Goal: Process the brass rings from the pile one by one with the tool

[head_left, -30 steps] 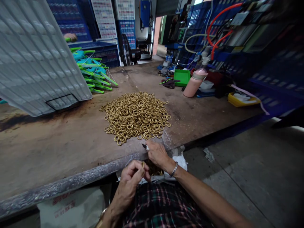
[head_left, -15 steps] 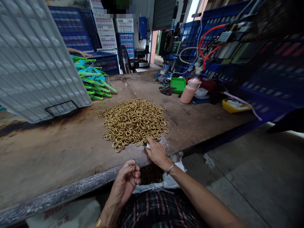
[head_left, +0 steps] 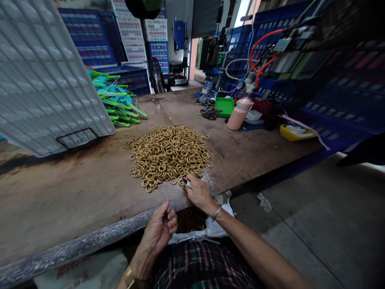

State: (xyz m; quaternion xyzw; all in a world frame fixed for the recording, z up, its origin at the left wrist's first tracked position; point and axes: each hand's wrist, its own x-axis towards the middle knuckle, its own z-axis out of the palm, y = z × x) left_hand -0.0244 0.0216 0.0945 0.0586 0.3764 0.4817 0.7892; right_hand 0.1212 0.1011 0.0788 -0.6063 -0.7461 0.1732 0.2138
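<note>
A heap of several brass rings (head_left: 168,154) lies on the worn wooden table (head_left: 75,188). My right hand (head_left: 198,192) rests at the heap's near edge, fingers closed on a small dark-tipped tool (head_left: 186,182) that touches the rings. My left hand (head_left: 161,226) hovers at the table's front edge with fingers curled in a pinch; what it holds, if anything, I cannot make out. Between my hands, below the edge, a white bag (head_left: 218,226) holds more rings (head_left: 189,220).
A white plastic crate (head_left: 45,80) leans at the left. Green and blue plastic parts (head_left: 118,102) lie behind it. A pink bottle (head_left: 239,114), a green tray (head_left: 225,106) and a yellow tray (head_left: 293,132) stand at the right, with blue crates beyond.
My right hand moved forward from the table's edge to the near side of the ring heap. My left hand, which pinched a ring, rose slightly toward the edge.
</note>
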